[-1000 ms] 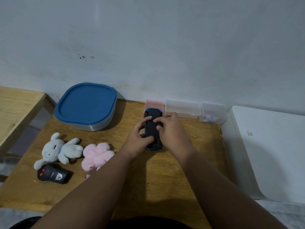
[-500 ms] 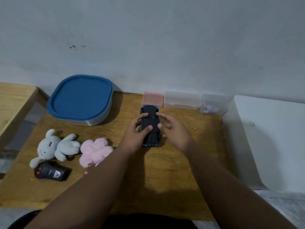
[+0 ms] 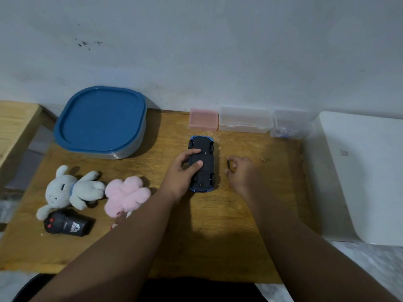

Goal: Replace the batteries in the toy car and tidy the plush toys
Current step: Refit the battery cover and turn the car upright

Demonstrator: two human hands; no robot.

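Two bare hands work near the middle of the frame over a wooden table (image 3: 229, 225). The left hand (image 3: 182, 171) grips the toy car (image 3: 201, 163), which lies upside down on the table with its dark underside and wheels facing up; the thumb presses on the underside and the fingers wrap the car's left side. The right hand (image 3: 242, 171) sits just right of the car, apart from it, pinching a small dark piece (image 3: 228, 165) between thumb and fingertips; what the piece is cannot be made out.

At the left of the frame two plush toys lie side by side and touching: a grey-white plush rabbit (image 3: 69, 190) on its back and a pink plush toy (image 3: 125, 195) to its right, partly hidden by the left forearm. Just below the rabbit lies a black remote control (image 3: 65, 225) with red buttons.

In the upper left of the table stands a container with a blue lid (image 3: 100, 120). Along the wall in the upper middle sit three small boxes in a row: a pink box (image 3: 204, 119), a clear box (image 3: 245, 119), and another clear box (image 3: 287, 125) holding something bluish. A white surface (image 3: 366, 177) fills the right edge.
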